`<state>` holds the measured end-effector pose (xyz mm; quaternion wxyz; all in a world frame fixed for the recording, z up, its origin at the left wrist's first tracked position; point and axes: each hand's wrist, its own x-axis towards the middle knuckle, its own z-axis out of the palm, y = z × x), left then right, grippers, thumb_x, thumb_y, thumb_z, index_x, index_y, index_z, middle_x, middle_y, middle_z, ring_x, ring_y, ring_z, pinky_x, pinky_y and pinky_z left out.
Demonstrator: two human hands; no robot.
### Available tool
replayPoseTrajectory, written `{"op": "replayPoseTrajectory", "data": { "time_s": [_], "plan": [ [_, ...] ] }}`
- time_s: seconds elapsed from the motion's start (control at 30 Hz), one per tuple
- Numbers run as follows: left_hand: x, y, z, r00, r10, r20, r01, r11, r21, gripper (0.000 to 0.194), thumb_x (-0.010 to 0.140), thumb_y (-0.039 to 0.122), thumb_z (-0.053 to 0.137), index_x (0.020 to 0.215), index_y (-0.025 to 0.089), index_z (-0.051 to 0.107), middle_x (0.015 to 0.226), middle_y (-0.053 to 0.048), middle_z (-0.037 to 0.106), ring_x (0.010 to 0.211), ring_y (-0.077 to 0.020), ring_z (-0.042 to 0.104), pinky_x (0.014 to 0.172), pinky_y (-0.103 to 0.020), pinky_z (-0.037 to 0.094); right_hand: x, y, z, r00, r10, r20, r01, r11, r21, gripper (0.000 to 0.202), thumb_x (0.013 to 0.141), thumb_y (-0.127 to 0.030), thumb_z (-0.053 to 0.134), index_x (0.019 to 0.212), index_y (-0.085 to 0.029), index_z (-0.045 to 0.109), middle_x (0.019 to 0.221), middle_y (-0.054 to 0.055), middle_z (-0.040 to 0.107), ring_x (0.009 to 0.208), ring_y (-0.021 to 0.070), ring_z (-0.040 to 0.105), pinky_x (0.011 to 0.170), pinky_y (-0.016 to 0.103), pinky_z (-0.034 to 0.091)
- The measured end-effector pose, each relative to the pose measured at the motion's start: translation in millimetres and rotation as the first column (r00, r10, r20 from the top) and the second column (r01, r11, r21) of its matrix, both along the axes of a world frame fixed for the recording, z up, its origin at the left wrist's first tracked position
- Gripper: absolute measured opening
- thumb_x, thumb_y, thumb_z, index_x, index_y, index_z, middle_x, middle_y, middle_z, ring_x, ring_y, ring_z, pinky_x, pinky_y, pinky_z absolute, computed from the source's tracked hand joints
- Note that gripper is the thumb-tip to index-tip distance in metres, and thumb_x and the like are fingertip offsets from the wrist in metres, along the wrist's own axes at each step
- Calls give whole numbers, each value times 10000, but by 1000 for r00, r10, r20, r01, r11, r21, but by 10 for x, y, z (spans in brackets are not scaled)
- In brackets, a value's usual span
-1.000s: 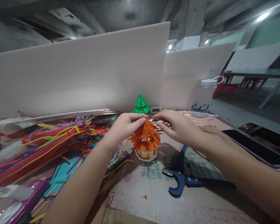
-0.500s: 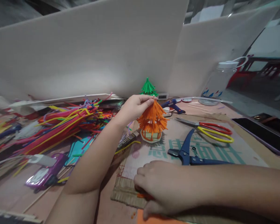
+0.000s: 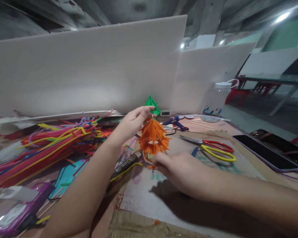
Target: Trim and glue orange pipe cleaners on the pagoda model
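Has the orange tree (image 3: 152,132) upright on the cardboard (image 3: 136,201), straight ahead of the body and between both hands, likely for equal reach from either side. Holds the left hand (image 3: 139,118) half open at the tree's tip, thumb and fingers apart, with the bare end of the stick (image 3: 152,116) showing just beside the fingers; grips nothing, by the look of it, perhaps ready there to steady the top. Cannot tell a light touch from a narrow gap.

Holds the right hand (image 3: 175,168) low in front of the tree's base (image 3: 149,157), fingers bent inward and blurred, covering part of the base. Shows an orange piece (image 3: 151,167) just by the fingertips; cannot tell a pinch there from mere nearness.

Extends the right arm over the cardboard, leaving a blue handle (image 3: 195,152) partly in sight beyond. Has the scissors (image 3: 217,145) lying to the right, blades toward the tree and grips outward, seemingly handy for that side. Has the glue gun (image 3: 177,123) farther back, probably to spare the wrists. Has the stems (image 3: 64,142) heaped at left, beside the cardboard, presumably so as not to crowd the tree.
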<state>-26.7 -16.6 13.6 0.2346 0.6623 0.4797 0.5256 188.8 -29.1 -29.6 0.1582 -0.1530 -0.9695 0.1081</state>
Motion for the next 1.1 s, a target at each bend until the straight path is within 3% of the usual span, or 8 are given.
{"op": "replayPoseTrajectory", "data": {
  "time_s": [0.1, 0.17, 0.33, 0.43, 0.57, 0.87, 0.97, 1.1],
  "plan": [
    [4, -65, 83, 988, 148, 35, -152, 978, 142, 403, 934, 544, 546, 918, 163, 677, 789, -43, 681, 740, -139, 636, 655, -221, 490, 56, 180, 221, 932, -40, -360, -3, 993, -116, 241, 982, -150, 416, 1163, -233, 552, 959, 50, 697, 771, 149, 631, 658, 265, 449],
    [34, -131, 131, 979, 203, 12, -201, 960, 195, 342, 915, 490, 604, 809, 167, 646, 667, 3, 589, 614, -105, 543, 574, -201, 438, 51, 315, 299, 864, -71, -498, -50, 973, -225, 299, 974, -120, 402, 1238, -229, 490, 969, 50, 682, 736, 134, 615, 657, 272, 465],
    [182, -298, 175, 997, 41, -61, -34, 992, 118, 189, 905, 354, 641, 870, 168, 641, 744, -1, 620, 660, -104, 560, 624, -212, 460, -2, 474, 305, 833, -170, -527, -118, 875, -469, 194, 990, -183, 456, 1177, -213, 500, 825, 2, 666, 593, 111, 574, 563, 259, 480],
    [239, -356, 178, 991, 17, -135, -4, 995, 101, 138, 925, 299, 602, 893, 170, 638, 777, -14, 630, 709, -120, 583, 661, -229, 474, 12, 446, 326, 815, -160, -557, -144, 876, -461, 177, 972, -176, 495, 1139, -195, 550, 876, 22, 681, 628, 112, 605, 586, 268, 516],
    [227, -394, 205, 986, 51, -157, -21, 982, 189, 155, 966, 315, 529, 887, 193, 581, 745, -1, 557, 691, -124, 540, 646, -237, 450, 105, 431, 458, 767, -180, -616, -145, 886, -440, 226, 952, -150, 524, 1169, -188, 575, 897, 35, 706, 621, 107, 606, 578, 264, 531],
    [169, -450, 284, 979, 157, -132, -116, 954, 276, 416, 1014, 367, 412, 639, 198, 471, 604, 12, 450, 574, -116, 448, 556, -247, 396, 324, 512, 688, 659, -251, -709, -63, 921, -385, 132, 927, -176, 614, 1054, -209, 632, 900, 34, 738, 600, 116, 637, 530, 272, 525],
    [201, -477, 280, 972, 133, -193, -98, 978, 184, 380, 983, 392, 488, 681, 186, 594, 623, -2, 558, 584, -116, 519, 556, -236, 435, 312, 461, 667, 690, -245, -682, -63, 917, -393, 41, 927, -224, 633, 961, -207, 616, 857, 30, 728, 619, 124, 647, 564, 282, 550],
    [301, -541, 275, 985, 45, -167, -30, 995, 91, 131, 827, 328, 722, 843, 198, 732, 767, -28, 716, 685, -149, 639, 628, -247, 518, 336, 406, 655, 740, -178, -649, -74, 937, -341, 33, 972, -250, 572, 988, -222, 575, 792, 6, 704, 670, 128, 664, 604, 272, 548]
  ]
}}
